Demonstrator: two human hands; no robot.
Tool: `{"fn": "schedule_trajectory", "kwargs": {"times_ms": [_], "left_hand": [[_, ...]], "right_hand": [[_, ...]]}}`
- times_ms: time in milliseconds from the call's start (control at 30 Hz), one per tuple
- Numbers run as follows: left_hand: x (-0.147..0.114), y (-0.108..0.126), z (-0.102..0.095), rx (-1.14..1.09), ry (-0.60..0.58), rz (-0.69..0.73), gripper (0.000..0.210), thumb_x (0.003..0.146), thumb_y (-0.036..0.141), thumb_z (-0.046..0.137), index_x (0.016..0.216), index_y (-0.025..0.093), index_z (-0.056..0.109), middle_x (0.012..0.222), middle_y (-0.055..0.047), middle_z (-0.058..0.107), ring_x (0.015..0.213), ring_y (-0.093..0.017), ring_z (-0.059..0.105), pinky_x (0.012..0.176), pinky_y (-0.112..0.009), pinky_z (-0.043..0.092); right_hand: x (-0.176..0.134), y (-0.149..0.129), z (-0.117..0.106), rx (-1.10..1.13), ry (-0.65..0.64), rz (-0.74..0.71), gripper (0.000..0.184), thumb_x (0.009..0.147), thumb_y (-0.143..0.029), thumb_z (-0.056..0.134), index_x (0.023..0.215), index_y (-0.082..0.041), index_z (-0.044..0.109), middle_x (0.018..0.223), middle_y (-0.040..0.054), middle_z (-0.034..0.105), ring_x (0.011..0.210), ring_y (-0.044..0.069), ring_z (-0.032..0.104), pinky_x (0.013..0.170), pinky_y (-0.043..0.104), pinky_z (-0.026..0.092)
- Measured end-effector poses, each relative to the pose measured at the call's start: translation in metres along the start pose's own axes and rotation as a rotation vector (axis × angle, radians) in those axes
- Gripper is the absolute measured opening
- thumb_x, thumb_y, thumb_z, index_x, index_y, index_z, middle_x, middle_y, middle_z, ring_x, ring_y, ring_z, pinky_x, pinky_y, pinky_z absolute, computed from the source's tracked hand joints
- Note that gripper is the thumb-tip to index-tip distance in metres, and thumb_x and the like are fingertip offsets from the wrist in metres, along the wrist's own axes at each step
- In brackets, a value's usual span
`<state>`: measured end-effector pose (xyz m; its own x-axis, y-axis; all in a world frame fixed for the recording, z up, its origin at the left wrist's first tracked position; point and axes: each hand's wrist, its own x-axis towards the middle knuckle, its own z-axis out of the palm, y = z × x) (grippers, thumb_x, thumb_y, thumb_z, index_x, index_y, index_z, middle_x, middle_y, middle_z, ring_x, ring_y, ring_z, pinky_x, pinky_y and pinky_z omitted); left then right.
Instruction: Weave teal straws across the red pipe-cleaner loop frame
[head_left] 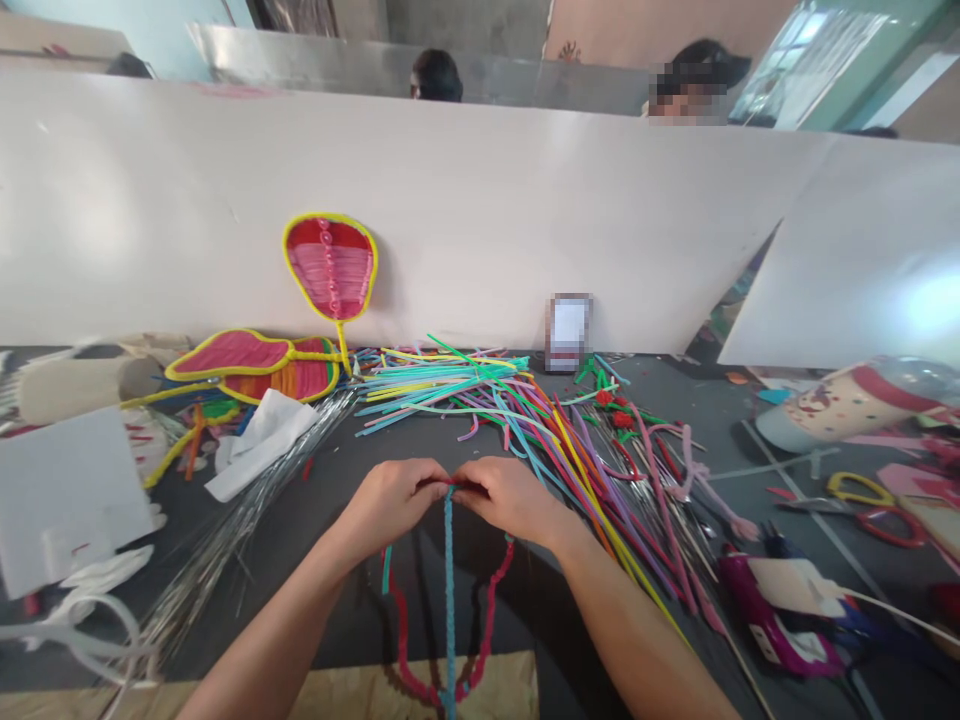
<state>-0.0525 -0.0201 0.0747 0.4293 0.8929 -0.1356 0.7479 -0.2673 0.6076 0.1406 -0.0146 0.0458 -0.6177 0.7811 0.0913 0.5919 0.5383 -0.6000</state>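
Note:
My left hand (401, 492) and my right hand (502, 495) meet in front of me, fingers pinched at the top of a twisted light-blue pipe cleaner (450, 590). A bit of red shows between the fingertips. From the blue stem's lower end, crinkled red and pink pipe cleaners (486, 630) curve up on both sides towards my hands. A short teal end (386, 570) hangs under my left hand. Just beyond my hands lies a loose heap of coloured pipe cleaners (442, 385).
Finished pink fan shapes with yellow edges (330, 268) stand and lie at the back left. Thin metal wires (225, 540) spread along the left. To the right are scissors (862, 505), a purple power strip (772, 620) and a tumbler (840, 405). A phone (570, 330) leans on the white board (465, 220).

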Motion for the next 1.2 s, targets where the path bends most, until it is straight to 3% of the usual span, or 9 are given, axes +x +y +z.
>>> {"fn": "schedule_trajectory", "kwargs": {"times_ms": [400, 767, 967, 1200], "left_hand": [[-0.0011, 0.0007, -0.0054, -0.006, -0.025, 0.051, 0.024, 0.085, 0.026, 0.046, 0.093, 0.024, 0.069, 0.089, 0.001, 0.071, 0.082, -0.016, 0.063, 0.069, -0.021, 0.039], [-0.0015, 0.005, 0.0007, 0.069, 0.038, -0.005, 0.024, 0.085, 0.025, 0.044, 0.088, 0.023, 0.068, 0.084, 0.002, 0.07, 0.08, -0.016, 0.063, 0.068, -0.022, 0.038], [-0.0012, 0.0018, -0.0009, 0.023, 0.008, 0.022, 0.024, 0.086, 0.027, 0.045, 0.092, 0.023, 0.067, 0.091, 0.002, 0.071, 0.085, -0.016, 0.063, 0.072, -0.022, 0.039], [-0.0004, 0.0, -0.001, 0.027, -0.006, 0.032, 0.024, 0.086, 0.028, 0.045, 0.094, 0.023, 0.067, 0.092, 0.001, 0.071, 0.085, -0.016, 0.063, 0.072, -0.022, 0.039]], "right_hand": [[0.0007, 0.0018, 0.0026, -0.075, 0.036, -0.054, 0.015, 0.089, -0.026, 0.053, 0.095, -0.021, 0.065, 0.082, 0.0031, 0.068, 0.079, 0.016, 0.06, 0.068, 0.024, 0.038], [0.0002, 0.0018, 0.0017, -0.17, 0.052, -0.07, 0.014, 0.089, -0.024, 0.053, 0.094, -0.02, 0.066, 0.082, 0.0025, 0.069, 0.077, 0.016, 0.06, 0.067, 0.025, 0.037], [-0.0008, 0.0008, -0.0007, -0.148, 0.047, -0.07, 0.017, 0.089, -0.032, 0.054, 0.096, -0.02, 0.065, 0.083, 0.003, 0.069, 0.078, 0.016, 0.06, 0.067, 0.025, 0.037], [-0.0008, 0.002, 0.0013, -0.171, 0.048, -0.072, 0.016, 0.09, -0.029, 0.052, 0.093, -0.019, 0.065, 0.081, 0.0031, 0.068, 0.078, 0.016, 0.059, 0.067, 0.025, 0.037]]}}
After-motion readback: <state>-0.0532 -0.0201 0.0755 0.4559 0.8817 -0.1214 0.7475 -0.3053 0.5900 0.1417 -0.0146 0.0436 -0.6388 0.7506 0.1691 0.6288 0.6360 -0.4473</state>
